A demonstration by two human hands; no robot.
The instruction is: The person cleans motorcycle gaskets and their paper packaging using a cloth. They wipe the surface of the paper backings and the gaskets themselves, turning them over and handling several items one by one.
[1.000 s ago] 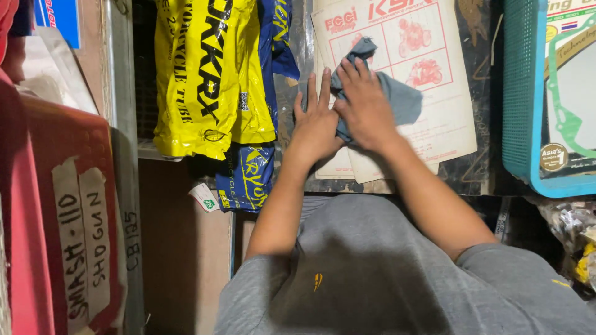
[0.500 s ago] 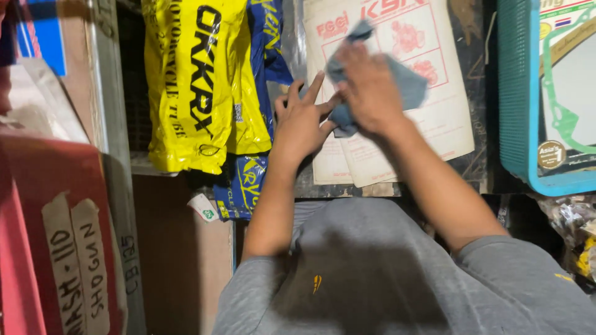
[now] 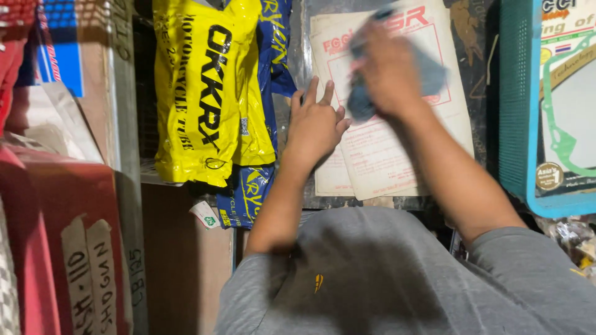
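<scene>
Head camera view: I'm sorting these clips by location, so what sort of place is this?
Probably a motorcycle parts shop or stockroom: yellow tube packets hang beside a bagged gasket sheet that the right hand wipes with a cloth.

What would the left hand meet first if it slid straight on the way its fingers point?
The left hand lies flat on the clear-wrapped paper packet, fingers pointing up. Straight on, it would probably only cross the packet's left edge, close beside the blue bag.

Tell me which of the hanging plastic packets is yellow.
The big yellow packet with black lettering, hanging left of the left hand. The blue packet hangs partly behind it, and the pale packet under both hands is clear-wrapped with red print.
</scene>
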